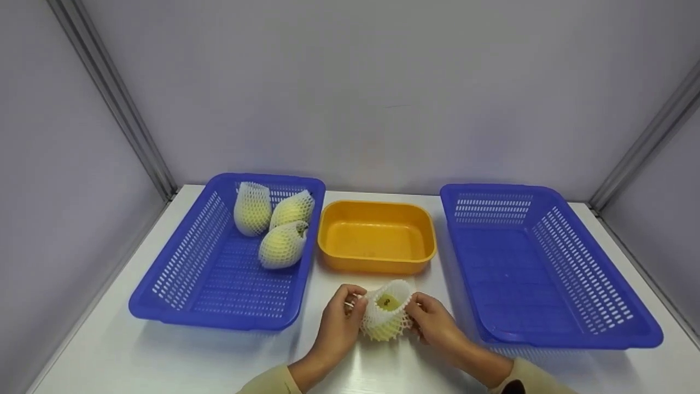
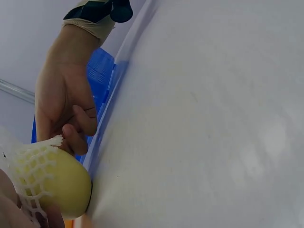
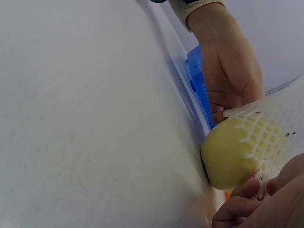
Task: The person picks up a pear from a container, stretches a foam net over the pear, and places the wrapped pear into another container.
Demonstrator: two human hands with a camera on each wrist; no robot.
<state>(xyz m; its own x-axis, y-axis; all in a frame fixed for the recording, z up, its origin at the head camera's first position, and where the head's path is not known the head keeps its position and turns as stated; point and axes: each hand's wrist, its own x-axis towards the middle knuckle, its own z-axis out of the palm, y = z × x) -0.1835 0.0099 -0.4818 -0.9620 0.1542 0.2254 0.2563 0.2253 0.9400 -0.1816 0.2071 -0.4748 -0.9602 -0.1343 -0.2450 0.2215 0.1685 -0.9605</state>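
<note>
A round pale-yellow fruit (image 1: pixel 388 302) with a small brown stem stands on the table between both hands, its upper part inside a white foam net (image 1: pixel 402 293). My left hand (image 1: pixel 338 331) pinches the net's edge on the left side. On the opposite side, fingers of my right hand (image 1: pixel 437 324) grip the net too. Both wrist views show the lower part of the fruit (image 3: pixel 221 149) bare below the net's stretched edge. In the left wrist view, the net (image 2: pixel 35 173) spreads between the two hands.
A blue basket (image 1: pixel 219 320) on the left holds several netted yellow fruits (image 1: pixel 283 246). Behind the hands stands an orange tub (image 1: pixel 377 265). Another blue basket (image 1: pixel 558 342) stands on the right. Grey-white panels (image 1: pixel 377 109) enclose the white table (image 1: pixel 180 361) at the back and sides.
</note>
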